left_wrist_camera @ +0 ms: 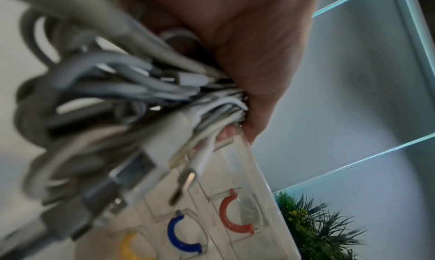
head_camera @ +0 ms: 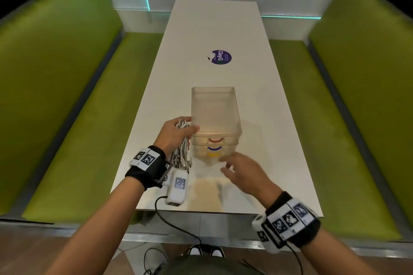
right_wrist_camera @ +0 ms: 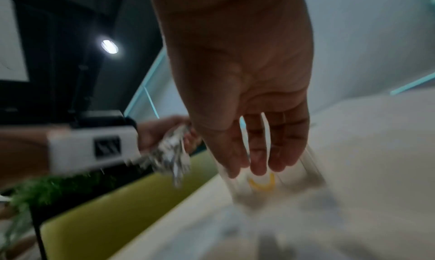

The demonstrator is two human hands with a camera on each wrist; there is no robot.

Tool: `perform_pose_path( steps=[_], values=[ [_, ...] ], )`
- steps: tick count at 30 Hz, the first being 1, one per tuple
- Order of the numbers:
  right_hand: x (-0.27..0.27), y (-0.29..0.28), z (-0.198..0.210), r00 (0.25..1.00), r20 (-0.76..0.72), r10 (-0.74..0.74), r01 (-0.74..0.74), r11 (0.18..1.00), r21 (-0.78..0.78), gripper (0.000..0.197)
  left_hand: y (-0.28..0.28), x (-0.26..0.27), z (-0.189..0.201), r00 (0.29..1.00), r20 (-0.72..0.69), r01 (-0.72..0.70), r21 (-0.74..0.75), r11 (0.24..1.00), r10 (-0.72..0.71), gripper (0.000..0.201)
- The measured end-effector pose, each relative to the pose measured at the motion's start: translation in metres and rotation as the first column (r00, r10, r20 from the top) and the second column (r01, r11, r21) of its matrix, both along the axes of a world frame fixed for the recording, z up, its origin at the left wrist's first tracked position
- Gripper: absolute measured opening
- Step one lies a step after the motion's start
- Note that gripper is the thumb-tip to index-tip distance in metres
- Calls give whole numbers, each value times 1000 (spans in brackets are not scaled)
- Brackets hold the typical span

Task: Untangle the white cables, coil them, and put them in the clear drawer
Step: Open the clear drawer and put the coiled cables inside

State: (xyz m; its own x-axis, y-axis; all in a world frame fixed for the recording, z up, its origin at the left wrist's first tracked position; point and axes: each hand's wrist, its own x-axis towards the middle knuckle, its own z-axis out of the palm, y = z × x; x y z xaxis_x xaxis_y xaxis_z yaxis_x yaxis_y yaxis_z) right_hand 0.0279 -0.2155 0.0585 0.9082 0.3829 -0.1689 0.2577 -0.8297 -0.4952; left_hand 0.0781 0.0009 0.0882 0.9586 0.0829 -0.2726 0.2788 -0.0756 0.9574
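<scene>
A clear plastic drawer unit (head_camera: 215,113) stands on the white table (head_camera: 223,28), its three drawers marked by red (head_camera: 216,140), blue (head_camera: 214,148) and yellow (head_camera: 213,154) handles. My left hand (head_camera: 176,135) grips a bundle of white cables (head_camera: 182,151) just left of the unit; the plugs hang down from my fist. In the left wrist view the cables (left_wrist_camera: 132,104) fill the frame above the red handle (left_wrist_camera: 231,215). My right hand (head_camera: 240,170) hovers open in front of the unit, fingers (right_wrist_camera: 259,163) spread near the yellow handle (right_wrist_camera: 262,185), holding nothing.
Green bench seats (head_camera: 73,122) run along both sides of the narrow table. A purple round sticker (head_camera: 221,57) lies on the table beyond the drawer unit. Plants (left_wrist_camera: 315,226) stand behind the benches. A black wire (head_camera: 174,223) trails from my left wrist over the table's near edge.
</scene>
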Motion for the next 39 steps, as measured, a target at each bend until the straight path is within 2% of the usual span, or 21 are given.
perform_pose_path(
  steps=[2,5,9,14,19,21,24,26,29,34,36,39],
  values=[
    [6,11,-20,986,-152,65,-89,984,-155,43,-1,0,1,1000,1,2,0,1000,-2,27],
    [16,23,-38,987,-156,49,-88,962,-259,54,0,0,2,1000,-1,9,1,1000,-9,27],
    [17,31,-49,988,-149,50,-94,948,-303,53,0,0,2,1000,-9,10,-3,1000,-10,26],
    [12,30,-41,992,-109,66,-90,968,-235,44,-1,-1,3,1000,-5,3,-3,1000,-3,24],
    [-27,18,-29,955,-222,196,-252,930,-266,36,-1,-2,4,1000,-11,8,-15,1000,-8,23],
    [-37,14,-23,954,-199,225,-268,937,-225,34,-1,-2,4,1000,-13,9,-9,1000,-9,22],
    [-39,13,-17,979,-96,178,-189,974,-126,36,0,-1,2,1000,-11,13,0,1000,-13,25],
    [-34,14,-20,986,-55,155,-162,975,-150,38,0,0,1,1000,-10,15,10,1000,-15,25],
    [-27,18,-25,988,-81,134,-149,964,-220,31,1,1,1,1000,-15,21,13,1000,-21,26],
    [-41,22,-31,962,-167,216,-250,942,-222,24,2,1,3,999,-14,30,6,1000,-30,25],
    [-42,21,-30,961,-180,210,-244,950,-195,27,1,0,4,999,-13,30,6,1000,-30,32],
    [-39,17,-18,969,-200,145,-156,987,-42,38,7,-4,3,1000,-3,13,53,998,-13,60]
  ],
)
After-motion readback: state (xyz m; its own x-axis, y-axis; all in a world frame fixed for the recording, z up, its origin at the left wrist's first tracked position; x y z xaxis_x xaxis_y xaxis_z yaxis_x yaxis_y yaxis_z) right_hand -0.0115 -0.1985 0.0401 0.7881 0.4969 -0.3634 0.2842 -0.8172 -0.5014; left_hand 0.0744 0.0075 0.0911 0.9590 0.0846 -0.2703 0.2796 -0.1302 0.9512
